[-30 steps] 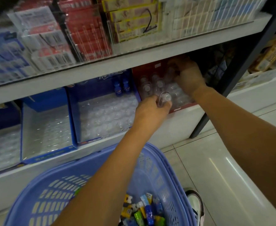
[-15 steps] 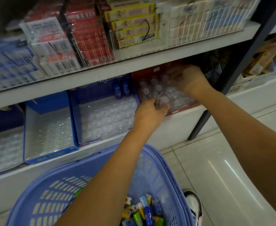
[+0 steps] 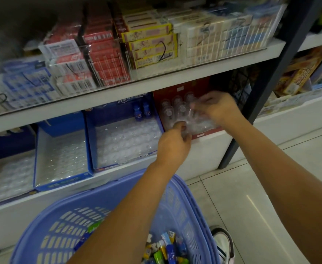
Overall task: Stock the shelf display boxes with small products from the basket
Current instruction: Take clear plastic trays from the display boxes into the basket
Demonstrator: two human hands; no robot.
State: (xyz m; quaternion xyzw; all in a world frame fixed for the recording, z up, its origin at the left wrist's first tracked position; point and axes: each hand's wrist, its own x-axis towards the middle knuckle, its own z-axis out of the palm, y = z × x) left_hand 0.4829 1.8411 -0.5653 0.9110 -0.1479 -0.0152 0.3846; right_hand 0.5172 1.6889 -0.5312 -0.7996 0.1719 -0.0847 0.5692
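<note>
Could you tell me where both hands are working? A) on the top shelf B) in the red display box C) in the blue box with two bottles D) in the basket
B: the left hand and the right hand both grip clear plastic inside the red display box.

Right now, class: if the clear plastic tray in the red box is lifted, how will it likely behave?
The clear plastic tray looks thin and crinkles under the right hand, so probably light and floppy. Its glossy sheen suggests a slippery grip. The bottles standing at its back could tip if it flexes.
</note>
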